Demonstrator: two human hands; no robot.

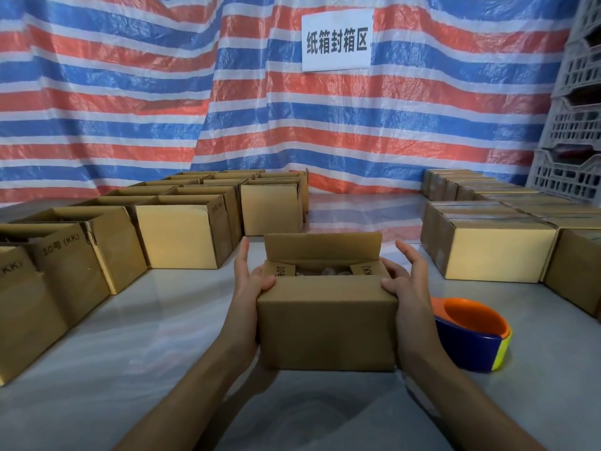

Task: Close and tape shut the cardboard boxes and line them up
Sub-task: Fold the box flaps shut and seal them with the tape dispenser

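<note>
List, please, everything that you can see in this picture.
held box: one, brown, table centre, rear flap up
open boxes: many, brown, rows at left
closed boxes: many, brown, rows at right
tape dispenser: one, orange-blue-yellow, right of held box
table: one, pale grey, underneath
tarp: one, red-blue-white striped, behind
sign: one, white, on tarp
crates: stack, grey, far right
left hand: one, grips held box
right hand: one, grips held box
</note>
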